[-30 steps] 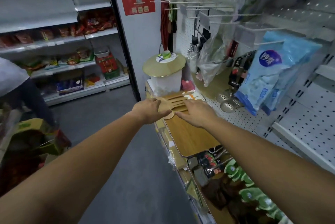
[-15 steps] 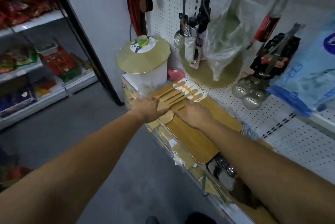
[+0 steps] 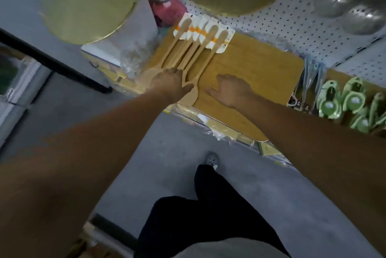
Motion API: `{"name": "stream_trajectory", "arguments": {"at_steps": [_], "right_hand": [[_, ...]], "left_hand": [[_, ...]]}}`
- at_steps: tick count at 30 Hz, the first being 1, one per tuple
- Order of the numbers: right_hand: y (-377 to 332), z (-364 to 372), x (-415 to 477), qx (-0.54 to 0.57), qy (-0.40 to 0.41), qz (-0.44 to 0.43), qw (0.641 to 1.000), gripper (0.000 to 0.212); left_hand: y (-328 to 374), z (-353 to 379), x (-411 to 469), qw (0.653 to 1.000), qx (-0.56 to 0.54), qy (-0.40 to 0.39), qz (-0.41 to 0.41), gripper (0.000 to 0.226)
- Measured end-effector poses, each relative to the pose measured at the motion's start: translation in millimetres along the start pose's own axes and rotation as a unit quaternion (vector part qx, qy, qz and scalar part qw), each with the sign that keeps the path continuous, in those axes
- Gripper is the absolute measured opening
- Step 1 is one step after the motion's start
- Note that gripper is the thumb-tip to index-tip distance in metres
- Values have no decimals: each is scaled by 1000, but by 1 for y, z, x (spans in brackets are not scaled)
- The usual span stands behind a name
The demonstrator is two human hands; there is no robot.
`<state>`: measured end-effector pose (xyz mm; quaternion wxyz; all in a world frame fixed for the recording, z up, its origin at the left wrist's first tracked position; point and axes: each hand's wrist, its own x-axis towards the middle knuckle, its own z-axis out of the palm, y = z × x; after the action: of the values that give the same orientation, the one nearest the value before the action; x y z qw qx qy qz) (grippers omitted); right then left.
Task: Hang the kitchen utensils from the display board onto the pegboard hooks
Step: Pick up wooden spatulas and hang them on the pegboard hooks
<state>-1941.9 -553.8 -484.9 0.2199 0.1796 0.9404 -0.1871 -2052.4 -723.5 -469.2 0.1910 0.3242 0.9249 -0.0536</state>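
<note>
My left hand (image 3: 170,83) lay curled over the heads of the wooden utensils (image 3: 194,92), fingers bent down around them and thumb alongside. Just right of it my right hand (image 3: 231,90) rested flat, fingers straight and spread, on the wooden board (image 3: 261,82) at frame centre. The utensils fanned across the board's left part, their white-and-orange card tags (image 3: 208,26) pointing toward top centre. The white pegboard (image 3: 292,26) filled the upper right, a round gold lid (image 3: 89,7) the upper left, and green packaged items (image 3: 344,101) sat at the right edge.
</note>
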Motion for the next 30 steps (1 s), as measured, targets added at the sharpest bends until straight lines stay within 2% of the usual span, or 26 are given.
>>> {"name": "stream_trajectory", "arguments": {"at_steps": [5, 10, 14, 17, 23, 26, 30], "right_hand": [[-3, 14, 43, 52, -11, 58, 997, 70], [-14, 45, 79, 69, 3, 108, 992, 52], [-26, 66, 105, 90, 18, 137, 986, 52], [-29, 65, 129, 135, 46, 175, 974, 48], [-35, 69, 178, 258, 79, 281, 921, 43], [-38, 71, 194, 299, 87, 309, 899, 40], [-34, 68, 210, 368, 73, 364, 853, 29]], "left_hand": [[-21, 15, 56, 1000, -2, -9, 25, 70], [-31, 45, 99, 998, -29, -45, 36, 77], [-35, 69, 124, 997, -18, 7, 73, 63], [-36, 75, 148, 997, -34, 37, 64, 60], [-43, 92, 178, 983, -167, 73, 16, 67], [-49, 101, 181, 967, -239, 84, 2, 56], [-53, 92, 183, 963, -258, 73, 15, 36]]}}
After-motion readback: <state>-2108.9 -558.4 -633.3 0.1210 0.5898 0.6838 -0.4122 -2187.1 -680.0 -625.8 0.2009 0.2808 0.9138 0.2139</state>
